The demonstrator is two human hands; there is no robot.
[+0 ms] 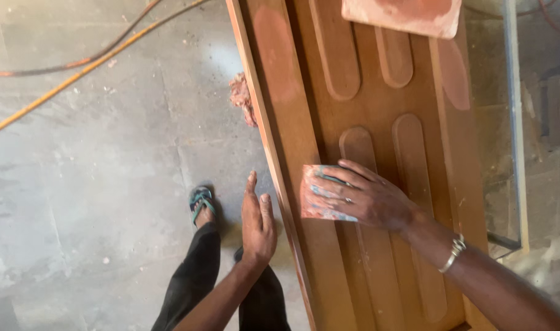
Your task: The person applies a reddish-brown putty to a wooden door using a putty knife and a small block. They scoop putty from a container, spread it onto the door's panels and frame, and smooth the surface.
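Observation:
A brown wooden door panel point(378, 104) with several rounded oblong recesses lies flat in front of me, patched with reddish filler. My right hand point(363, 196) presses a reddish sheet of sandpaper point(314, 193) flat onto the panel's left part, fingers spread over it. A ring and a metal bracelet point(455, 251) show on that arm. My left hand point(257, 224) hangs in the air just left of the panel's edge, fingers straight and together, holding nothing.
Grey concrete floor point(96, 165) lies to the left, with orange and red cables point(77, 70) across it. My sandalled foot point(201, 205) stands near the panel. A reddish wad point(242, 98) sits by the panel's edge, a reddish board point(402, 13) on its far end, a metal frame point(514, 122) to the right.

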